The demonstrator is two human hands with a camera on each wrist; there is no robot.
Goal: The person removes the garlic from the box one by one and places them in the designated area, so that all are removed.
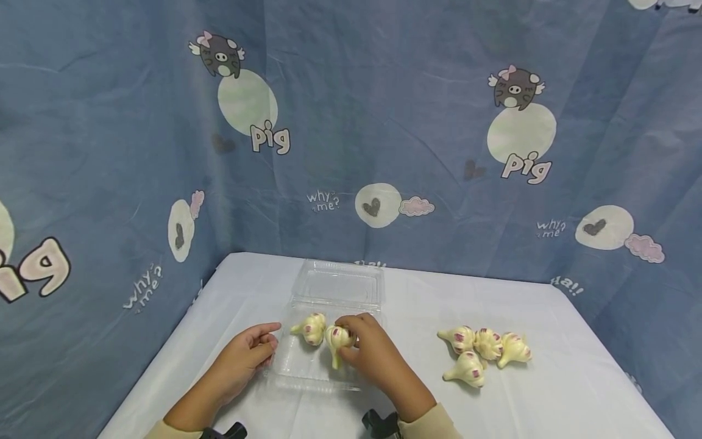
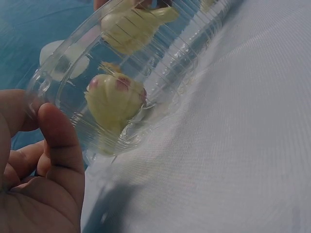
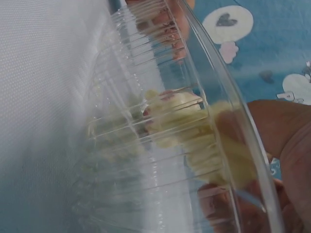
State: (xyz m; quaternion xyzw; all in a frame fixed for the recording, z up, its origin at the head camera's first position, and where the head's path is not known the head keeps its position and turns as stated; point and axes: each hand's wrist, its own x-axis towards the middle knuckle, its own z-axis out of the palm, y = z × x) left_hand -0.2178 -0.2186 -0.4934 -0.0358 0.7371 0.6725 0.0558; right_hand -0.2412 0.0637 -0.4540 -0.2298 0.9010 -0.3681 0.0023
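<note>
A hinged clear plastic box (image 1: 298,369) lies open with its lid folded back. My left hand (image 1: 241,360) pinches the left rim of the box between thumb and index finger, as the left wrist view shows. One garlic bulb (image 1: 314,329) sits inside on the left, its stem pointing left. Beside it, my right hand (image 1: 378,353) grips a second garlic bulb (image 1: 336,342) within the box, stem toward me. Through the box wall in the right wrist view, fingers show on both sides of this held bulb (image 3: 218,155).
Several more garlic bulbs (image 1: 488,344) lie bunched together to the right on the white-covered table (image 1: 417,305). The box's lid (image 1: 342,286) extends toward the back edge. A blue printed curtain (image 1: 351,122) surrounds the table behind and at the sides.
</note>
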